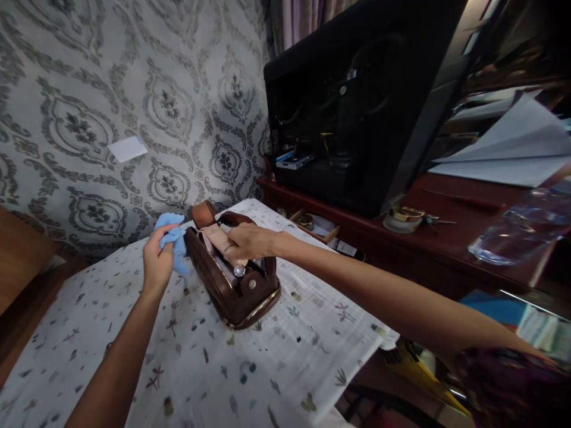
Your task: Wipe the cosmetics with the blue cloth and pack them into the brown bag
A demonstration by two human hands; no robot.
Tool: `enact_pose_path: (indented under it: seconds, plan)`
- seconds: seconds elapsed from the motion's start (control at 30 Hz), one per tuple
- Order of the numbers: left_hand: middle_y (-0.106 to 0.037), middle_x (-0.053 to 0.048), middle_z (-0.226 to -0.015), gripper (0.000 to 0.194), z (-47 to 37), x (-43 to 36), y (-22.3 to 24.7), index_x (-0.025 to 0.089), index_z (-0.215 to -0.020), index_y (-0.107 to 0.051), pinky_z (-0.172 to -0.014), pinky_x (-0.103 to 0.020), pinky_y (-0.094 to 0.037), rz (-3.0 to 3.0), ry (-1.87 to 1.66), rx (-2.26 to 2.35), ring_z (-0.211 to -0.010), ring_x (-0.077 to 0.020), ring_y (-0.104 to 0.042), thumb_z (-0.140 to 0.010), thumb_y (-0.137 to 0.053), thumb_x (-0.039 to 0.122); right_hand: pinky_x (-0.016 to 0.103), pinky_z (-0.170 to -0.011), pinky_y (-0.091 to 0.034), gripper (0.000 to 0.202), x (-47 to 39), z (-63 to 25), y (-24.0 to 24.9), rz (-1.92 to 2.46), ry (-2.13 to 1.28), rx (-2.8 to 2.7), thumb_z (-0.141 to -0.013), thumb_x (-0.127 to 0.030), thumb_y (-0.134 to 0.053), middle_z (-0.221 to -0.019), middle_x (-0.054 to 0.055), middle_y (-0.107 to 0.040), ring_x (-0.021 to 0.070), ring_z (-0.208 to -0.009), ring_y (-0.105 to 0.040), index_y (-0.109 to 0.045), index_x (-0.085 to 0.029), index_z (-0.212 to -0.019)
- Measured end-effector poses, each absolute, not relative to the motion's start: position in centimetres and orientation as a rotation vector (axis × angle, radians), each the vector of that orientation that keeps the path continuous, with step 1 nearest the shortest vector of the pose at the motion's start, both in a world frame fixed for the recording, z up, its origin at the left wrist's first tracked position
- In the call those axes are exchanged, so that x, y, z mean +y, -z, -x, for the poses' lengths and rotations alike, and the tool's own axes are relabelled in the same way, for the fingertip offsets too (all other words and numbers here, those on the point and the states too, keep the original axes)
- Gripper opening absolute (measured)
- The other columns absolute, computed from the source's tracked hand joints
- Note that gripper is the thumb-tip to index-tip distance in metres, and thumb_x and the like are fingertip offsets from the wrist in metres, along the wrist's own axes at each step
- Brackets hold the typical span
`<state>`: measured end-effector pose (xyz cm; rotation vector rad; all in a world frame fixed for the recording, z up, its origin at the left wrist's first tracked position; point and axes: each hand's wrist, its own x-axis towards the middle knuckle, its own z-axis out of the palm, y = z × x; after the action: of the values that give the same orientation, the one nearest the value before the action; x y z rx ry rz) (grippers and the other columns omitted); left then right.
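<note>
A dark brown handbag (209,267) with a gold zip lies unzipped on a white patterned cloth (200,374). My right hand (250,241) reaches into its opening, fingers bent and partly hidden, against a beige flat item (218,238) inside. Whether the fingers grip that item or something beneath them, I cannot make out. A round pearl-like piece (239,271) shows below the hand. Left of the bag, my left hand (158,255) is closed on a crumpled light blue cloth (178,238), held beside the bag's wall. The bag's brown strap (203,214) loops up at its far end.
A large black cabinet-like case (339,119) stands on a dark red desk (464,208). A small open drawer (314,226) juts out beyond the bag. Rightward are a glass jar (404,219), keys (435,220), a clear plastic bottle (513,232) and papers (508,148).
</note>
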<state>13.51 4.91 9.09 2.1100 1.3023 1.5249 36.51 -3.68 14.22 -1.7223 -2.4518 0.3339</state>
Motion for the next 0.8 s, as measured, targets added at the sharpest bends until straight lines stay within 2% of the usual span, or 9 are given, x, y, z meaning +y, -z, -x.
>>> enact_pose_path:
  seconds: [0.13, 0.2, 0.27, 0.4, 0.5, 0.7, 0.8]
  plan:
    - [-0.072, -0.003, -0.104, 0.035, -12.7, 3.8, -8.2, 0.02, -0.105, -0.071, -0.099, -0.04, -0.051, -2.098, -1.478, 1.322, -0.104, -0.0249, -0.065, -0.078, -0.049, 0.025, 0.028, -0.075, -0.042, 0.022, -5.1, -36.7, -13.6, 1.561, -0.141, -2.36, -0.096, -0.026, -0.057, -0.102, 0.011, -0.071, 0.0229, -0.096, -0.066, -0.074, -0.015, -0.105]
    - [-0.071, -0.004, -0.107, 0.036, -12.3, 3.2, -7.7, 0.02, -0.105, -0.071, -0.103, -0.042, -0.048, -2.118, -1.446, 1.333, -0.106, -0.0259, -0.064, -0.078, -0.048, 0.025, 0.028, -0.076, -0.042, 0.022, -6.1, -36.8, -13.3, 1.437, -0.189, -2.377, -0.094, -0.032, -0.064, -0.106, 0.009, -0.068, 0.0225, -0.098, -0.064, -0.074, -0.019, -0.109]
    - [-0.07, -0.006, -0.11, 0.038, -11.9, 2.6, -7.1, 0.019, -0.106, -0.071, -0.105, -0.043, -0.046, -2.142, -1.424, 1.336, -0.109, -0.027, -0.063, -0.077, -0.048, 0.026, 0.028, -0.075, -0.042, 0.022, -7.0, -36.8, -13.0, 1.352, -0.263, -2.422, -0.089, -0.035, -0.072, -0.108, 0.008, -0.065, 0.0224, -0.098, -0.063, -0.075, -0.021, -0.106]
    - [-0.069, -0.007, -0.11, 0.038, -11.1, 2.0, -5.8, 0.018, -0.107, -0.071, -0.103, -0.042, -0.045, -2.156, -1.368, 1.363, -0.108, -0.0275, -0.062, -0.079, -0.047, 0.029, 0.027, -0.07, -0.038, 0.003, -7.8, -37.2, -12.5, 1.402, -0.282, -2.44, -0.085, -0.019, -0.072, -0.099, 0.006, -0.064, 0.0191, -0.087, -0.062, -0.074, -0.018, -0.084]
    - [-0.068, -0.007, -0.109, 0.037, -10.7, 1.9, -4.8, 0.019, -0.107, -0.071, -0.103, -0.041, -0.044, -2.149, -1.338, 1.362, -0.107, -0.0269, -0.062, -0.08, -0.048, 0.031, 0.026, -0.073, -0.038, 0.01, -7.5, -37.4, -12.2, 1.394, -0.286, -2.407, -0.084, -0.008, -0.068, -0.088, 0.004, -0.064, 0.0172, -0.084, -0.06, -0.072, -0.017, -0.08]
    - [-0.067, -0.006, -0.103, 0.036, -10.0, 1.8, -3.1, 0.02, -0.106, -0.071, -0.099, -0.04, -0.045, -2.148, -1.306, 1.367, -0.103, -0.0269, -0.062, -0.081, -0.048, 0.031, 0.025, -0.072, -0.038, 0.003, -6.3, -37.0, -11.2, 1.414, -0.294, -2.294, -0.086, -0.013, -0.07, -0.09, 0.004, -0.064, 0.0165, -0.083, -0.058, -0.069, -0.015, -0.088]
    - [-0.067, -0.006, -0.103, 0.035, -9.6, 1.5, -2.4, 0.02, -0.106, -0.071, -0.096, -0.04, -0.046, -2.154, -1.268, 1.375, -0.102, -0.0267, -0.061, -0.082, -0.047, 0.032, 0.025, -0.07, -0.037, 0.009, -6.2, -37.1, -10.6, 1.415, -0.278, -2.231, -0.084, -0.015, -0.074, -0.089, 0.004, -0.062, 0.0155, -0.079, -0.056, -0.067, -0.014, -0.089]
